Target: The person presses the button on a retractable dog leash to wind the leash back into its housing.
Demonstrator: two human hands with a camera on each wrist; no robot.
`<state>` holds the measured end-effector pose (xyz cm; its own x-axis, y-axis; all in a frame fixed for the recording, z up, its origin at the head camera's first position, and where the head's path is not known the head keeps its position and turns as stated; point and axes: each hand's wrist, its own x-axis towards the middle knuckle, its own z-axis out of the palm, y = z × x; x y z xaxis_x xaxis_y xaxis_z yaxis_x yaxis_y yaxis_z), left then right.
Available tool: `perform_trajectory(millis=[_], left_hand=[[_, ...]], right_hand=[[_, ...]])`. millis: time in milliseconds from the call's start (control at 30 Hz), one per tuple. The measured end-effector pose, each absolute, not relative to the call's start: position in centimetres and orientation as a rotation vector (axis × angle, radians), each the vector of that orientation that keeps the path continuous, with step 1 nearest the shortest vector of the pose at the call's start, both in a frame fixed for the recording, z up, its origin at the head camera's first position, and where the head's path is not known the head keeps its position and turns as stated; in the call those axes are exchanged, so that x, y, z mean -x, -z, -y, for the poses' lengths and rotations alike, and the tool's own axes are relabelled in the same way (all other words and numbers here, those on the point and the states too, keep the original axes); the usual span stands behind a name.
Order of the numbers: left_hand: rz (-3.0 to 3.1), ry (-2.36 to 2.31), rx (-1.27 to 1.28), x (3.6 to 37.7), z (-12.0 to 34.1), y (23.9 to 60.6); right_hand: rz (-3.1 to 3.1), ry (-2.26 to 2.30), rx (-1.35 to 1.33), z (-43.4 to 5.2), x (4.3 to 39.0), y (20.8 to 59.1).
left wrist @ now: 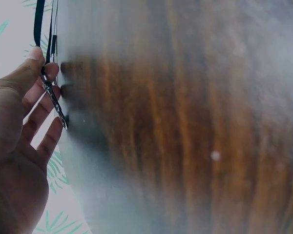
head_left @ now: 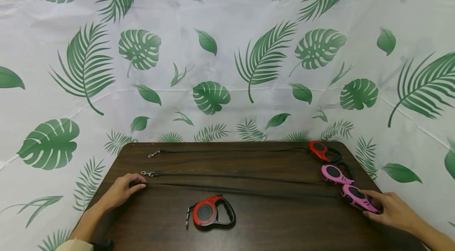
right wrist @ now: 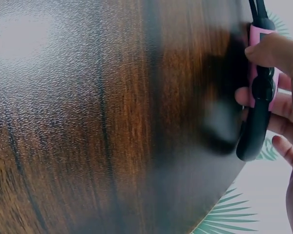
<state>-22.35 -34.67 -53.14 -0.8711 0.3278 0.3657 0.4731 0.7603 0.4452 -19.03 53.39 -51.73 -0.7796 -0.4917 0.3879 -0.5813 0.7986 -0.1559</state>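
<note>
Red retractable leash (head_left: pixel 209 212) nearest me, lying free at table (head_left: pixel 270 227) front centre, tape wound in. My left hand (head_left: pixel 121 191) at left edge, thumb and fingers pinching metal clip (left wrist: pixel 53 100) of extended black tape (head_left: pixel 241 191). My right hand (head_left: pixel 391 209) at right edge, fingers curled round pink leash handle (head_left: pixel 357 199). Second pink leash (head_left: pixel 335 174) and second red leash (head_left: pixel 320 150) behind it, tapes extended leftward.
</note>
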Motion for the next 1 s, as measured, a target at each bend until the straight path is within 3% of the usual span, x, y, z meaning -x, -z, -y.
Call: perform_trajectory(millis=[500, 1000], left_hand=[[2.435, 0.78, 0.722, 22.7, 35.3, 52.5], [2.452, 0.826, 0.68, 23.0, 35.7, 51.2]], right_hand=[[2.941, -0.531, -0.378, -52.7, 18.7, 49.2], [2.94, -0.671, -0.271, -52.7, 20.2, 48.0]])
